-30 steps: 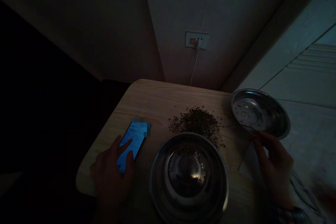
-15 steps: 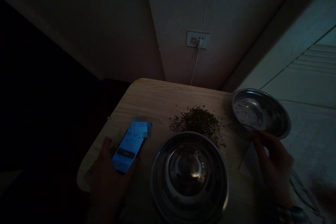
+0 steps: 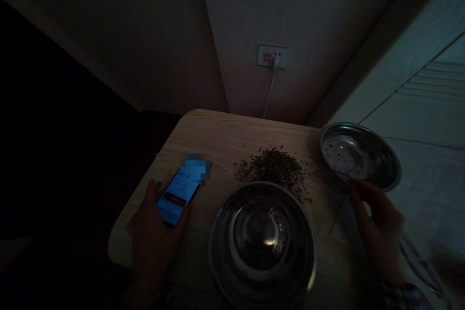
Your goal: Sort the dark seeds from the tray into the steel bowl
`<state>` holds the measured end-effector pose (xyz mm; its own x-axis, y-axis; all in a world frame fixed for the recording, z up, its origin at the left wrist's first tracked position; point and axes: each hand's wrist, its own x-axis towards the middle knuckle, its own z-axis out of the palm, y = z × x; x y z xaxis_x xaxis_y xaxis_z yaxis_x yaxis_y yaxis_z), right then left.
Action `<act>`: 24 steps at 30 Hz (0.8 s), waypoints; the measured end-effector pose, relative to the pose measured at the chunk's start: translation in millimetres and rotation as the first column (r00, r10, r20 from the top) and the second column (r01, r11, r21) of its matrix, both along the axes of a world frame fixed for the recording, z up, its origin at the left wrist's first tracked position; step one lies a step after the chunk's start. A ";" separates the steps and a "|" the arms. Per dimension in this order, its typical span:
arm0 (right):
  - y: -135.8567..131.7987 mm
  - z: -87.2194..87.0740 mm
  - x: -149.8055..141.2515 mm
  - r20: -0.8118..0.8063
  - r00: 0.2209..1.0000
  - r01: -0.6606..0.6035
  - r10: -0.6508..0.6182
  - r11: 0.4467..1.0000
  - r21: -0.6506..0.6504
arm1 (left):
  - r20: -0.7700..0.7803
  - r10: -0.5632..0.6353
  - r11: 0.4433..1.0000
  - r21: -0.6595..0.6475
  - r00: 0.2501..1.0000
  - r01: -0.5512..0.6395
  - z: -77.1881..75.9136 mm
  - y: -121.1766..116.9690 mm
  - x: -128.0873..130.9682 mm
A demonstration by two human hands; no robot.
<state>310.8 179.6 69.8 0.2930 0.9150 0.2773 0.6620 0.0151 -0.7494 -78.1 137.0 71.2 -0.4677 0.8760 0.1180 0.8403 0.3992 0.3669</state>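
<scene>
A lit smartphone [image 3: 179, 193] lies at the left of the wooden table [image 3: 218, 140], and my left hand [image 3: 152, 232] grips its near end from below. A pile of small dark seeds [image 3: 276, 169] lies mid-table. A large steel bowl [image 3: 261, 237] sits at the near edge, almost bare inside. A smaller steel bowl [image 3: 359, 155] with a few seeds overhangs the table's right edge. My right hand [image 3: 378, 227] rests just below that bowl, fingers curled near its rim; whether they touch it is unclear in the dim light.
A wall socket [image 3: 273, 55] with a plugged white cable [image 3: 269, 89] is behind the table. A pale panelled door or cabinet [image 3: 417, 87] stands at the right. The area left of the table is in darkness.
My left hand stopped tapping the screen and took the phone by its near end, shifting it slightly. The screen display changed. My right hand stayed put.
</scene>
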 end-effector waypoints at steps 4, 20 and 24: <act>0.9 2.4 -2.4 0.002 1.000 0.020 -0.020 0.999 0.031 | -0.028 0.000 1.000 0.014 1.000 0.001 1.1 5.9 -0.6; 3.6 9.5 -3.3 0.112 0.993 -0.035 0.026 0.996 0.081 | 0.648 -0.166 0.946 -0.108 0.743 0.305 4.3 -6.3 53.6; 3.0 11.3 -2.9 0.133 0.991 -0.040 0.031 0.997 0.068 | 0.669 -0.081 0.962 -0.143 0.739 0.234 4.9 -8.4 39.2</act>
